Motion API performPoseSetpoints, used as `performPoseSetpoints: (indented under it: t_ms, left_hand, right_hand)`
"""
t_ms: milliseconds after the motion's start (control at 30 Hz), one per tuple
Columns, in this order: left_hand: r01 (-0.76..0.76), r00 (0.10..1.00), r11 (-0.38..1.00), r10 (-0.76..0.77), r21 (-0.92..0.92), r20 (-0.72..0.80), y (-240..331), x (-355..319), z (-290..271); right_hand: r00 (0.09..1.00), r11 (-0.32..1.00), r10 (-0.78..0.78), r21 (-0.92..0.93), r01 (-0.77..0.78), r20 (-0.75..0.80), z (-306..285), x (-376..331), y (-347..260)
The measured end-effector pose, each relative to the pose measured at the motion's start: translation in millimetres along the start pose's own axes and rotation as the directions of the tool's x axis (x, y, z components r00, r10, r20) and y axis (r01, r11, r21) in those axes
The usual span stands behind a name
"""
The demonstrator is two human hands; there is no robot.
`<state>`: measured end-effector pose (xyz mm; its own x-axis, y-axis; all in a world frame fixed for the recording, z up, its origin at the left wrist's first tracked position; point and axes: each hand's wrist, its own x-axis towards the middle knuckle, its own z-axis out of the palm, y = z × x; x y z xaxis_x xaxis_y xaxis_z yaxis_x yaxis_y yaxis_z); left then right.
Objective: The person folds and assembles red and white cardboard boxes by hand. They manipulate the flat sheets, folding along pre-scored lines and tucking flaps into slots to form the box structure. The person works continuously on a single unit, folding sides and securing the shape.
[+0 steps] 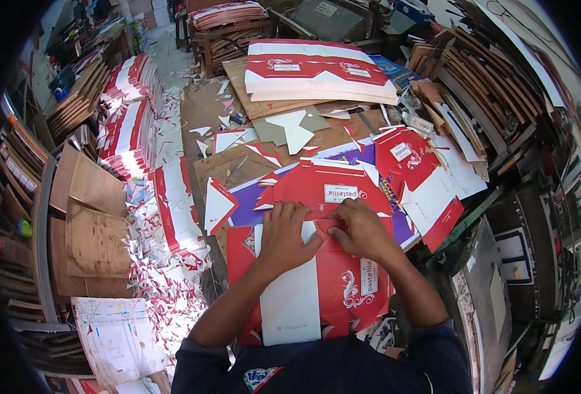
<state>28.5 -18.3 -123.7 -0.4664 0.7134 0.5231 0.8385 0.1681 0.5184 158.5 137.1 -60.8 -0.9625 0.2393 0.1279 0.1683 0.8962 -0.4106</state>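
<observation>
Left hand: palm down, fingers extended and lightly bent, fingertips pressed on thin card; nothing is seen gripped in it. Right hand: palm down, fingers curled, thumb pointing toward the left hand; it touches the card, but whether it pinches an edge cannot be told.

The card lies under both hands and spreads from them toward the body. It is smooth, flat and stiff-looking, red with a broad white panel beneath the left wrist, and cut to a shaped outline at its lower edge. White scroll ornament and a pale label show beneath the right forearm.

Directly beyond the fingertips lies a red sheet with angular, notched ends, on a glossy purple sheet. Left of the left hand is a red-and-white triangular offcut. Right of the right hand, a red-and-white blank lies askew over the table edge.

Farther ahead of the hands are a grey board, a white notched piece and a thick stack of red-and-white sheets, all on the worn brown table.

Well left of the hands, small pointed scraps cover the floor beside wooden boards.
</observation>
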Motion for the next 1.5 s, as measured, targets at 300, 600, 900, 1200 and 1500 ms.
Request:
performPoseSetpoints:
  t_ms: [300,600,900,1200,1500]
  left_hand:
    - [0.175,0.914,0.982,-0.135,-0.072,0.382,22,25,-43]
    - [0.155,0.898,0.986,-0.112,-0.068,0.425,35,27,-52]
    - [0.259,0.898,0.950,-0.304,0.177,0.319,31,22,-25]
    - [0.017,0.999,1.000,-0.016,-0.007,0.045,52,12,-35]
    - [-0.180,0.979,0.982,0.185,0.054,-0.087,70,5,-56]
  right_hand:
    - [1.000,0.994,-0.021,0.106,0.023,-0.019,-28,-10,-16]
    - [0.994,0.990,0.019,0.135,-0.033,0.106,-40,-13,-17]
    - [0.987,0.991,-0.129,-0.036,0.126,-0.097,-26,-28,-45]
    - [0.947,0.781,0.134,0.558,-0.282,0.291,-64,1,2]
    - [0.638,0.716,-0.206,0.559,-0.419,0.742,-77,31,6]
